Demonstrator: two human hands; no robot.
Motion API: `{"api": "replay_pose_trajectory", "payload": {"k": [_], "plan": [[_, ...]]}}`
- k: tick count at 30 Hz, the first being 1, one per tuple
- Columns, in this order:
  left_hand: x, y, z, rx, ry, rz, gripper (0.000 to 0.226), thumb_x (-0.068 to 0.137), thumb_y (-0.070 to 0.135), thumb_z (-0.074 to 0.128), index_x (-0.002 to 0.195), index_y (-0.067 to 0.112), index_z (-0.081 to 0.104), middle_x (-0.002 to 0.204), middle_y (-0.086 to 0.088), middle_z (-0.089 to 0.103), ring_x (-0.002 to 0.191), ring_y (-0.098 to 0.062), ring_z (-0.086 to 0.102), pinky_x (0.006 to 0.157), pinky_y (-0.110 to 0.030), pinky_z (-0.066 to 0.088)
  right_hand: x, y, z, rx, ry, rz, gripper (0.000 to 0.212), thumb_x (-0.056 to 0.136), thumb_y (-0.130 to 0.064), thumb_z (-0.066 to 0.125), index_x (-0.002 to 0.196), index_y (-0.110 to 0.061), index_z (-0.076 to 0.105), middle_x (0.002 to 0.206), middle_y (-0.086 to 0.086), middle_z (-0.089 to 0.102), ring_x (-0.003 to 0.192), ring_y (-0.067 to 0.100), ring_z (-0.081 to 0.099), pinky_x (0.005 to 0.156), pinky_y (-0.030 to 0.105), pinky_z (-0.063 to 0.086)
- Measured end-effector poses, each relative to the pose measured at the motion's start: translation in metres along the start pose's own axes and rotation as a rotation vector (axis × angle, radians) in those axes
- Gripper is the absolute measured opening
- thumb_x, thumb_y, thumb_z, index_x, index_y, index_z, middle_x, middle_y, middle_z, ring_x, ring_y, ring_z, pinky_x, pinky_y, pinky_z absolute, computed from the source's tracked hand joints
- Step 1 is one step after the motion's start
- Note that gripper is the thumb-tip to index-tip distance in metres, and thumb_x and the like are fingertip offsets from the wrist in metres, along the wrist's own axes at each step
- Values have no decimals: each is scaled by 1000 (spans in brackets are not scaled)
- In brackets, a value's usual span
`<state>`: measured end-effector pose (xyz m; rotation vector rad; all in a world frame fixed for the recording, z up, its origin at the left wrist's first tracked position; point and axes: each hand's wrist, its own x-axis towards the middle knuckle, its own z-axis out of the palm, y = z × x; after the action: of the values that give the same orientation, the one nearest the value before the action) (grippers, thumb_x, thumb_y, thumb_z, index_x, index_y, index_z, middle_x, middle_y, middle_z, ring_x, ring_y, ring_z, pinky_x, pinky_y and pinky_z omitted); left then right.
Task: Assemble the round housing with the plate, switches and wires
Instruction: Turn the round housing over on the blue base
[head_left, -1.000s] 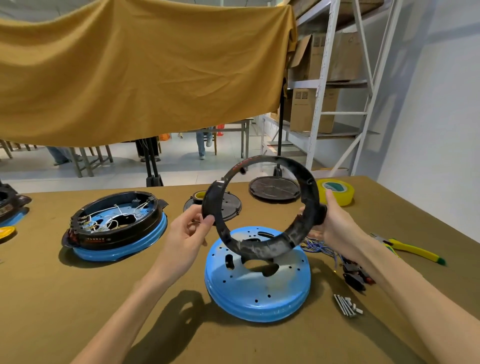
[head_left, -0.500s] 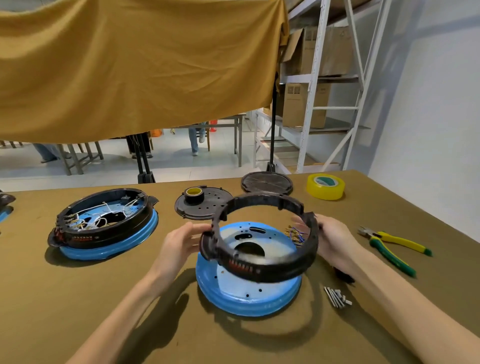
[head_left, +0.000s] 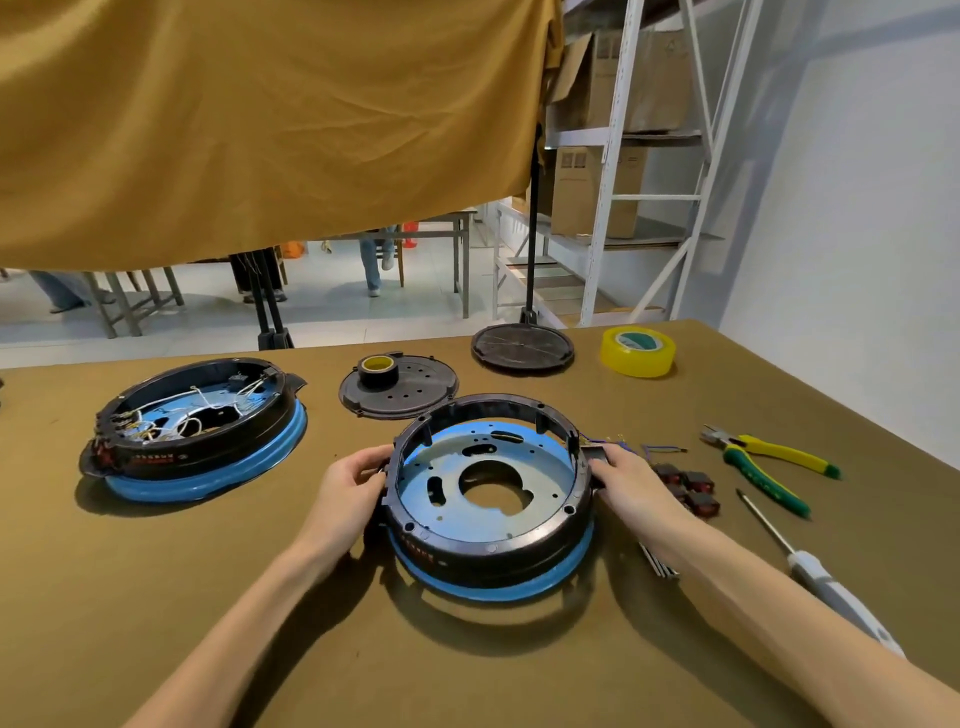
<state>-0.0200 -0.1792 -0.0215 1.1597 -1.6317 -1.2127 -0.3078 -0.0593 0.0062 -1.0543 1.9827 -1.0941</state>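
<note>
In the lower centre of the frame the black housing ring (head_left: 491, 540) sits on the blue plate (head_left: 493, 480), whose blue rim shows below the ring along the near side. The left hand (head_left: 348, 486) grips the ring's left edge, fingers curled against the outer wall and thumb up near the rim. The right hand (head_left: 626, 480) holds the ring's right edge at a small tab, its fingers bent round it. Just right of that hand lie the red and black switches (head_left: 685, 486), and above them, near the ring's upper right, loose blue wires (head_left: 662, 448). A small bundle of screws (head_left: 660, 564) lies by the right forearm. Farther right are yellow-green pliers (head_left: 763, 465) and a white-handled screwdriver (head_left: 815, 571). At centre left stands a second unit (head_left: 192, 436), already wired, on its own blue base. Toward the top of the brown table (head_left: 156, 597) lie a dark perforated disc (head_left: 400, 392) carrying a small tape roll (head_left: 378, 370), a dark round cover (head_left: 522, 347), and a yellow tape roll (head_left: 638, 351).
</note>
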Motion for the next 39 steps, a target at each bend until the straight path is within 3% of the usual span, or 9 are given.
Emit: {"api": "replay_pose_trajectory", "payload": {"k": [7, 10, 21, 24, 25, 26, 30, 34, 39], "plan": [[-5, -3, 5, 59, 65, -5, 38, 109, 13, 42, 145, 21, 53, 127, 12, 59, 117, -7, 57, 80, -14, 48, 14, -16, 7, 103, 12, 1, 31, 109, -10, 39, 123, -19, 65, 119, -2, 69, 106, 13, 63, 83, 27, 54], [-6, -2, 7, 48, 88, -14, 40, 111, 17, 39, 150, 18, 48, 140, 3, 57, 125, -14, 54, 94, -27, 51, 22, -25, 9, 125, 29, 18, 31, 109, -8, 38, 105, -24, 64, 99, -10, 67, 91, 4, 60, 66, 20, 47], [-15, -6, 7, 115, 125, 34, 37, 106, 14, 50, 141, 23, 58, 129, 6, 64, 104, 2, 61, 69, -10, 52, 37, -18, 13, 339, 98, 146, 35, 99, -1, 59, 133, -6, 65, 118, 15, 70, 110, 31, 66, 91, 42, 58], [-18, -9, 1, 159, 128, 68, 36, 105, 11, 52, 135, 27, 63, 123, 9, 66, 102, 8, 60, 65, -4, 50, 29, -15, 12, 342, 75, 107, 23, 102, -20, 60, 121, -11, 71, 109, 10, 72, 103, 23, 65, 79, 30, 39], [-18, -9, 1, 165, 136, 75, 35, 105, 11, 53, 133, 28, 63, 120, 11, 66, 98, 11, 61, 63, -3, 49, 27, -13, 12, 293, 46, 74, 23, 101, -26, 61, 116, -13, 72, 109, 13, 72, 104, 20, 65, 99, 28, 21], [-19, -8, 2, 164, 146, 79, 34, 105, 11, 53, 131, 30, 63, 116, 13, 65, 92, 14, 61, 61, -2, 49, 26, -11, 12, 235, 19, 39, 23, 101, -31, 61, 107, -13, 75, 109, 16, 72, 103, 21, 66, 72, 33, 34], [-22, -8, 5, 171, 165, 97, 31, 104, 12, 54, 126, 32, 62, 110, 17, 63, 97, 11, 59, 71, -8, 48, 28, -5, 14, 89, 7, -72, 48, 105, -36, 52, 117, 9, 62, 115, 29, 67, 87, 25, 64, 75, 37, 44], [-23, -10, 4, 158, 170, 61, 16, 101, 14, 59, 110, 26, 64, 105, 12, 65, 103, -3, 60, 69, -13, 47, 35, -8, 7, 13, -31, -121, 44, 106, -38, 52, 119, 2, 67, 114, 24, 69, 95, 28, 70, 85, 48, 56], [-29, -10, 8, 166, 172, 77, 21, 99, 13, 61, 117, 22, 57, 107, 3, 65, 100, -11, 63, 76, -24, 53, 39, -17, 1, 41, 12, -118, 46, 96, -45, 68, 128, -13, 65, 120, 2, 68, 99, 7, 64, 68, 19, 49]]}}
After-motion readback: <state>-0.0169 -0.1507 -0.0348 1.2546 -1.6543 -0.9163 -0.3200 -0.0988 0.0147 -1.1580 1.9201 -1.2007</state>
